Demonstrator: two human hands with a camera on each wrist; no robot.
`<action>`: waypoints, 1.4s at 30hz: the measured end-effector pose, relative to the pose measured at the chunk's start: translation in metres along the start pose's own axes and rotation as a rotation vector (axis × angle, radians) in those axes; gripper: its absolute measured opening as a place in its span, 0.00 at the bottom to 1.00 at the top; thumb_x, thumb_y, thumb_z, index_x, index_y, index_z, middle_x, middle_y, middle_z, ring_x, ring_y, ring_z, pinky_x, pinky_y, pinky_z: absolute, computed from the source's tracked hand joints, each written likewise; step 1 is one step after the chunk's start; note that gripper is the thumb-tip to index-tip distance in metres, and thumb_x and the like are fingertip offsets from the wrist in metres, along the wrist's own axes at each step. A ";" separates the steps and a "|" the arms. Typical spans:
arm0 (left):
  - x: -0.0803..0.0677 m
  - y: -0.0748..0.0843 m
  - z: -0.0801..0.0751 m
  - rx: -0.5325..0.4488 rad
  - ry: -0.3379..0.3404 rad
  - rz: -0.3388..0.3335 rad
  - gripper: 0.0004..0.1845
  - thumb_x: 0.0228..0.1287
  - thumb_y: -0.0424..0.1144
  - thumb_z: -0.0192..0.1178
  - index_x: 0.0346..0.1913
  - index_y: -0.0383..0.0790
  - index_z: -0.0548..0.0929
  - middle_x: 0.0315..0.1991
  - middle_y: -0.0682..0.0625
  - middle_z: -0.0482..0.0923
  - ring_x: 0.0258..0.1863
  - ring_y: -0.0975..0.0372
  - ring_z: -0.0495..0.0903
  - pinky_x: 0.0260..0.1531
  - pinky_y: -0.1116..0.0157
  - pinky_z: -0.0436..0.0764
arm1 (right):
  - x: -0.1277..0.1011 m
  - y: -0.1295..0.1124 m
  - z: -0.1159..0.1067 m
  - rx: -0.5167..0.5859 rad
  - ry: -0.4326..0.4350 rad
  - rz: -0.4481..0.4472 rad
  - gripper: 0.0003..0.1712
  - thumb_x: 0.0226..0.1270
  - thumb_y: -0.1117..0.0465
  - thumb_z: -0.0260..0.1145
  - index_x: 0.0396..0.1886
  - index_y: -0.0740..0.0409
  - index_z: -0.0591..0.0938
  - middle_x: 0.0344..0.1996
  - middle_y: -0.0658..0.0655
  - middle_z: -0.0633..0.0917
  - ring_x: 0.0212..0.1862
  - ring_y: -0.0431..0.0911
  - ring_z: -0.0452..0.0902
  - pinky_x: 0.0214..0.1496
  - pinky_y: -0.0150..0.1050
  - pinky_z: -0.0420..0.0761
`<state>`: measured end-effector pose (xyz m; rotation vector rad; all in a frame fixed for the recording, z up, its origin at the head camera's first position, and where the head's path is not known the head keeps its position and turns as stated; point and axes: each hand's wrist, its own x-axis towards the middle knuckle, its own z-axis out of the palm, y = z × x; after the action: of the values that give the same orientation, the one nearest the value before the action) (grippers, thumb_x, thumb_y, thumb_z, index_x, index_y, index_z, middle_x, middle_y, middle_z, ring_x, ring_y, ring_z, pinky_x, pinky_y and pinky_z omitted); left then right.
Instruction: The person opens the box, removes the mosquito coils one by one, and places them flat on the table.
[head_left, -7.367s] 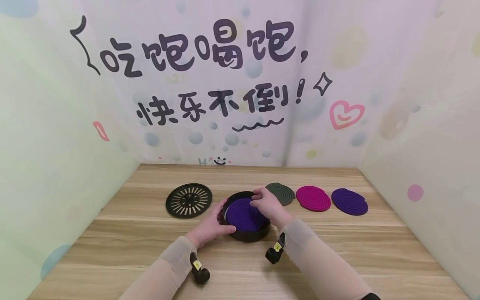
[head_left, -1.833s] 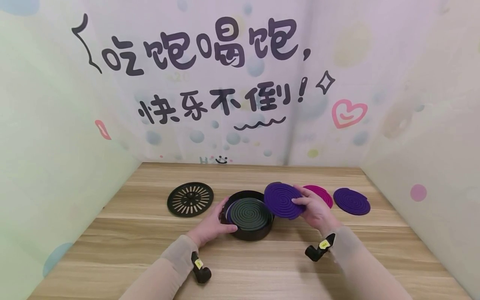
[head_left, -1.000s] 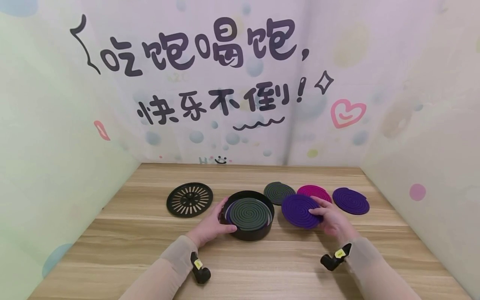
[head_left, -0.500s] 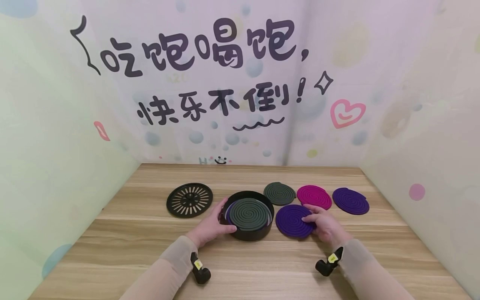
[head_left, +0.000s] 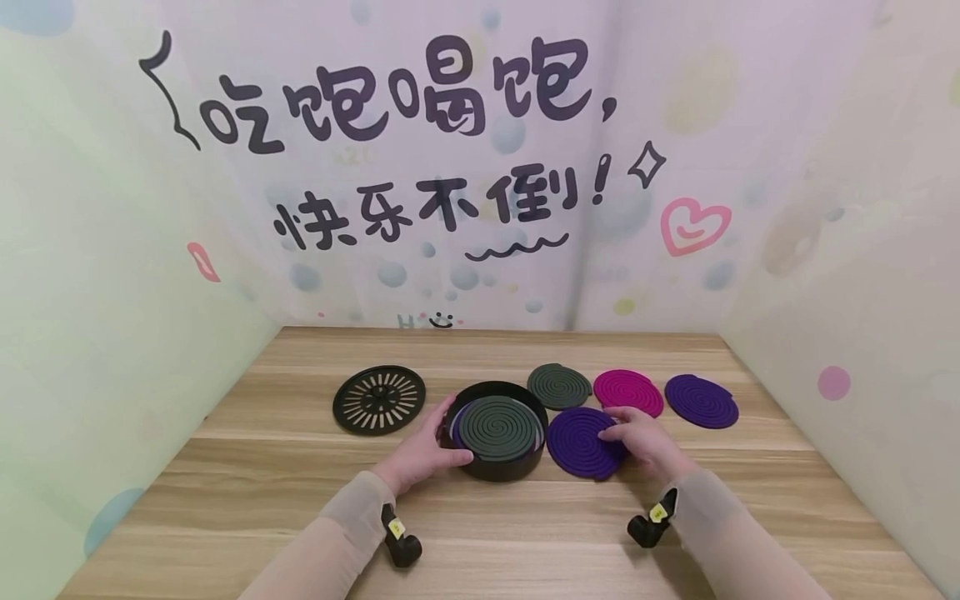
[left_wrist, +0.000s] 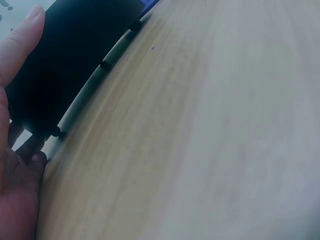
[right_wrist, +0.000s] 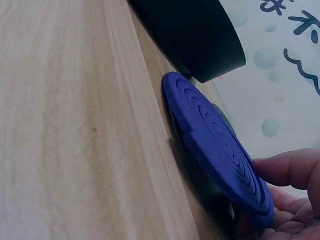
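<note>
My left hand (head_left: 417, 457) grips the left side of a round black mosquito coil holder (head_left: 506, 472), thumb along the near wall. Inside the holder a dark green mosquito coil (head_left: 498, 428) lies uppermost, and a purple edge shows beneath it at the left. Just right of the holder, my right hand (head_left: 649, 442) pinches the right edge of a purple mosquito coil (head_left: 583, 442) between thumb and fingers. In the right wrist view this purple coil (right_wrist: 215, 142) is tilted, with a shadowed gap under it. The holder's small feet (left_wrist: 134, 25) stand on the table in the left wrist view.
Behind the hands lie a dark green coil (head_left: 558, 386), a magenta coil (head_left: 628, 393) and another purple coil (head_left: 702, 402) in a row. A slotted black lid (head_left: 379, 400) lies at the left. Printed cloth walls (head_left: 637, 275) border the wooden table (head_left: 480, 542).
Earlier the purple coil lay in the holder. My right hand has lifted it out, carried it right and lowered it beside the holder, revealing the green coil. The left hand stays put.
</note>
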<state>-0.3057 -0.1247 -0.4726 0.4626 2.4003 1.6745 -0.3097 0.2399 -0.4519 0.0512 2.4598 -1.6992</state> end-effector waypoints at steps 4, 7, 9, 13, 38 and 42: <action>0.000 0.001 0.000 -0.004 -0.003 0.003 0.58 0.47 0.45 0.76 0.77 0.44 0.48 0.73 0.38 0.50 0.69 0.47 0.57 0.67 0.49 0.57 | -0.001 -0.002 0.001 -0.004 0.017 0.019 0.33 0.59 0.70 0.61 0.64 0.77 0.64 0.59 0.75 0.70 0.59 0.59 0.67 0.65 0.54 0.63; 0.000 0.001 -0.001 -0.001 -0.003 0.000 0.58 0.47 0.45 0.76 0.77 0.44 0.48 0.73 0.38 0.50 0.69 0.47 0.57 0.67 0.49 0.57 | -0.001 -0.003 0.001 0.015 0.025 0.026 0.31 0.63 0.69 0.58 0.64 0.77 0.63 0.62 0.76 0.66 0.65 0.65 0.60 0.69 0.58 0.57; 0.000 0.001 -0.001 -0.001 -0.003 0.000 0.58 0.47 0.45 0.76 0.77 0.45 0.48 0.73 0.38 0.50 0.69 0.47 0.57 0.67 0.48 0.57 | 0.000 -0.003 0.001 0.025 0.028 0.028 0.30 0.65 0.68 0.57 0.65 0.77 0.63 0.64 0.76 0.65 0.67 0.66 0.56 0.70 0.58 0.54; 0.000 0.001 -0.001 0.004 -0.003 0.000 0.58 0.47 0.46 0.76 0.77 0.45 0.48 0.73 0.38 0.50 0.69 0.47 0.57 0.67 0.48 0.57 | 0.000 -0.004 0.000 0.019 0.035 0.043 0.30 0.67 0.67 0.56 0.66 0.75 0.63 0.64 0.75 0.64 0.68 0.67 0.55 0.69 0.60 0.54; 0.000 -0.001 -0.001 0.009 -0.005 -0.004 0.58 0.47 0.47 0.76 0.77 0.48 0.49 0.73 0.38 0.49 0.70 0.48 0.56 0.67 0.48 0.56 | -0.008 -0.011 -0.006 0.012 0.061 0.061 0.27 0.71 0.65 0.54 0.64 0.76 0.64 0.41 0.58 0.76 0.41 0.47 0.71 0.44 0.39 0.74; 0.001 -0.002 -0.001 0.003 -0.005 -0.003 0.58 0.47 0.46 0.76 0.77 0.48 0.49 0.73 0.38 0.49 0.70 0.48 0.55 0.68 0.48 0.55 | -0.008 -0.018 -0.004 0.023 0.057 0.032 0.27 0.72 0.65 0.53 0.66 0.75 0.62 0.47 0.65 0.77 0.47 0.54 0.73 0.52 0.46 0.74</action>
<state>-0.3068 -0.1256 -0.4744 0.4630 2.3990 1.6665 -0.3039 0.2375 -0.4323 0.1432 2.4656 -1.7361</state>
